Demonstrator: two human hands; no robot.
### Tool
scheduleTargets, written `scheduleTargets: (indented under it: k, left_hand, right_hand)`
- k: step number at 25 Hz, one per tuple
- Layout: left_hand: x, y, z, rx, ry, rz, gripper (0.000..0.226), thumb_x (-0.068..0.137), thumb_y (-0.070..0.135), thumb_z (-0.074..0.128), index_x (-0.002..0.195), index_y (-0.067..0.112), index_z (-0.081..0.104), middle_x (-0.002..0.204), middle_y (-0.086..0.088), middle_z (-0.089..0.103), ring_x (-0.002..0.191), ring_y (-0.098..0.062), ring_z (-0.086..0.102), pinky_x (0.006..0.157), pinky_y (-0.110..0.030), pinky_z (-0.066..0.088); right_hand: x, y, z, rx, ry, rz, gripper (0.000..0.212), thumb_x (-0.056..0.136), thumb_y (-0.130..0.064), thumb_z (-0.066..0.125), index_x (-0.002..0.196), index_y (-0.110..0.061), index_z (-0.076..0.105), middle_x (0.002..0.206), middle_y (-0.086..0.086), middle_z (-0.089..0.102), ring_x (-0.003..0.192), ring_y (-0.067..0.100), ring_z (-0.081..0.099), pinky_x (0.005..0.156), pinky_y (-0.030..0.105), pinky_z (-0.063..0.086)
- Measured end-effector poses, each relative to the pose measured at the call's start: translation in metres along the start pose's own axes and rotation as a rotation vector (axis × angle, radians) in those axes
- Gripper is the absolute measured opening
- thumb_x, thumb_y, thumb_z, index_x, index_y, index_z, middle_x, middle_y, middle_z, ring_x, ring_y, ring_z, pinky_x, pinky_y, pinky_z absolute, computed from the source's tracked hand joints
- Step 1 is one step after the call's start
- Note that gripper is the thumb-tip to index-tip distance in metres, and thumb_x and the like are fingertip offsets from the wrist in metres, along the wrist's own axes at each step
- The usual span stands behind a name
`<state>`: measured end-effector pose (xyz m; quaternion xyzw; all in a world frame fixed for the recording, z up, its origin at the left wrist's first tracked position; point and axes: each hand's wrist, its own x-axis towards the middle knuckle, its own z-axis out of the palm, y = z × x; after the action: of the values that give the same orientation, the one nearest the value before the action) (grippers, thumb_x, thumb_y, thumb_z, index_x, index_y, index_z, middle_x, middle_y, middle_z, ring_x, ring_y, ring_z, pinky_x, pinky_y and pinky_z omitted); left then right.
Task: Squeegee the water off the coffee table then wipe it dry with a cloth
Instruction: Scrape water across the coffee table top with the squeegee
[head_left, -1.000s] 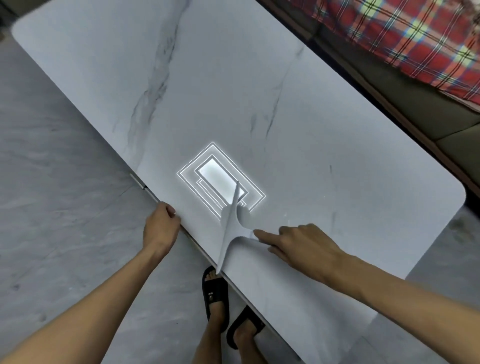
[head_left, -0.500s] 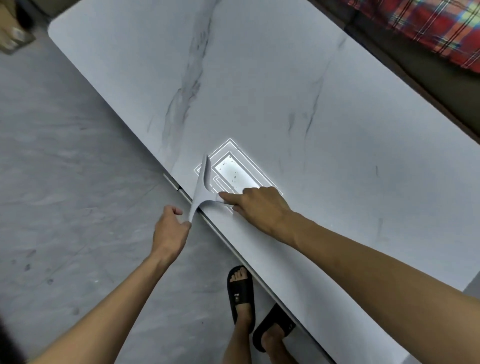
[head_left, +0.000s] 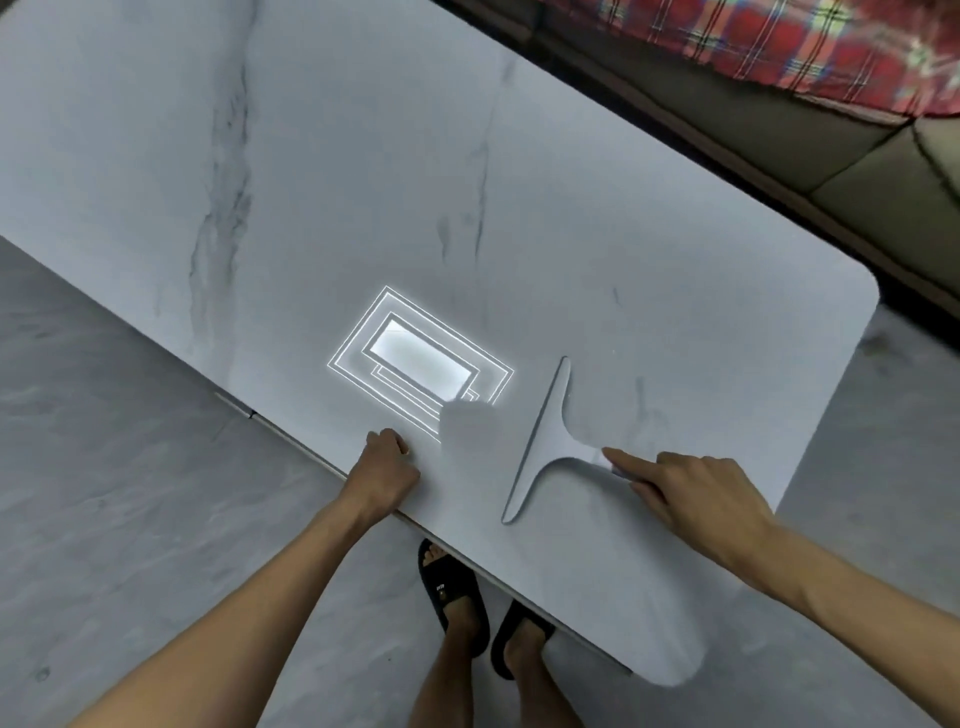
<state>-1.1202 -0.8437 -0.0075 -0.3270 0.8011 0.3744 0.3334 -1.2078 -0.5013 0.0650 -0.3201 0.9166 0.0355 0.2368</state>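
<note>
White marble coffee table (head_left: 623, 208): one squeegee (head_left: 545, 441) in grasping fingers of right hand (head_left: 696, 499), left hand (head_left: 387, 467) fingers clenched, empty.

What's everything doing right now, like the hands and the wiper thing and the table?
coffee table, shiny, reflecting a ceiling light; wetness too faint to tell.
squeegee, lying on the coffee table, handle in the right hand.
right hand, gripping the squeegee's handle, forefinger stretched along it.
left hand, fingers curled, resting at the coffee table's near edge.
sandals, worn on both feet, on the floor.
</note>
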Motion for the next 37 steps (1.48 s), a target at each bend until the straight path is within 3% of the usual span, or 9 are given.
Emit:
scheduleTargets:
  k: [6,10,12,19,23,26,31,34,37]
  left_hand:
    - [-0.008,0.008,0.017,0.058,0.034,0.012,0.016,0.083,0.012,0.046,0.098,0.014,0.046,0.095,-0.007,0.055,0.078,-0.024,0.053,0.059,-0.031,0.037]
    - [-0.007,0.002,0.015,0.038,0.166,0.0,0.022,0.081,0.012,0.046,0.101,0.02,0.046,0.082,0.001,0.056,0.073,-0.02,0.054,0.055,-0.03,0.037]
    - [-0.006,0.001,0.018,0.051,0.165,-0.01,0.021,0.081,0.014,0.046,0.101,0.019,0.045,0.085,-0.002,0.057,0.073,-0.022,0.054,0.055,-0.029,0.035]
    - [-0.021,0.026,0.056,0.05,0.078,-0.028,0.016,0.086,0.011,0.046,0.101,0.016,0.043,0.09,-0.005,0.054,0.068,-0.017,0.05,0.057,-0.031,0.036]
    - [-0.031,0.053,0.08,-0.011,0.013,-0.058,0.011,0.089,0.017,0.046,0.1,0.018,0.042,0.082,-0.003,0.054,0.065,-0.017,0.048,0.053,-0.028,0.035]
    - [-0.035,0.071,0.101,-0.007,0.074,-0.108,0.007,0.09,0.018,0.044,0.097,0.018,0.043,0.083,-0.003,0.054,0.066,-0.016,0.048,0.056,-0.029,0.036]
    - [-0.036,0.1,0.112,-0.126,0.355,-0.209,0.015,0.085,0.013,0.045,0.099,0.017,0.046,0.073,-0.004,0.056,0.063,-0.022,0.054,0.05,-0.03,0.036]
    - [-0.032,0.122,0.114,-0.201,0.38,-0.188,0.018,0.085,0.011,0.045,0.101,0.019,0.045,0.072,-0.005,0.056,0.059,-0.021,0.052,0.048,-0.028,0.033]
    - [-0.02,0.148,0.119,-0.229,0.329,-0.114,0.023,0.084,0.007,0.046,0.103,0.018,0.043,0.082,-0.003,0.055,0.066,-0.019,0.052,0.051,-0.028,0.034]
  right_hand:
    - [-0.017,-0.01,-0.01,0.014,0.072,-0.047,0.043,0.098,-0.053,0.018,0.135,-0.051,0.039,0.071,-0.007,0.055,0.056,0.021,0.06,0.048,0.028,0.034]
    - [0.017,-0.065,0.0,-0.065,0.083,-0.315,0.032,0.09,-0.047,0.06,0.123,-0.047,0.06,0.066,-0.004,0.061,0.042,0.019,0.055,0.043,0.023,0.03]
    - [0.031,-0.076,0.007,-0.13,0.083,-0.373,0.032,0.085,-0.045,0.069,0.116,-0.047,0.065,0.059,-0.005,0.058,0.037,0.014,0.05,0.04,0.02,0.027]
    - [0.003,0.002,0.014,-0.022,0.132,-0.271,0.031,0.096,-0.041,0.052,0.126,-0.046,0.058,0.066,0.0,0.06,0.046,0.024,0.056,0.046,0.026,0.031]
    - [-0.013,0.062,0.002,-0.034,0.043,-0.215,0.035,0.101,-0.044,0.036,0.134,-0.052,0.043,0.073,-0.002,0.06,0.058,0.026,0.06,0.052,0.029,0.031]
    - [-0.004,0.095,-0.023,0.003,0.042,-0.235,0.035,0.101,-0.047,0.029,0.135,-0.052,0.039,0.074,-0.004,0.06,0.065,0.026,0.061,0.054,0.031,0.034]
    - [0.05,0.092,-0.066,0.135,0.085,-0.28,0.031,0.102,-0.048,0.029,0.129,-0.049,0.043,0.083,-0.002,0.066,0.079,0.03,0.063,0.064,0.036,0.045]
    - [0.09,0.113,-0.089,0.22,0.105,-0.166,0.036,0.099,-0.038,0.035,0.133,-0.046,0.042,0.094,0.0,0.07,0.087,0.032,0.062,0.072,0.036,0.046]
    - [0.128,0.166,-0.108,0.237,0.144,0.003,0.038,0.097,-0.026,0.036,0.134,-0.036,0.04,0.098,0.011,0.067,0.08,0.038,0.054,0.07,0.037,0.041]
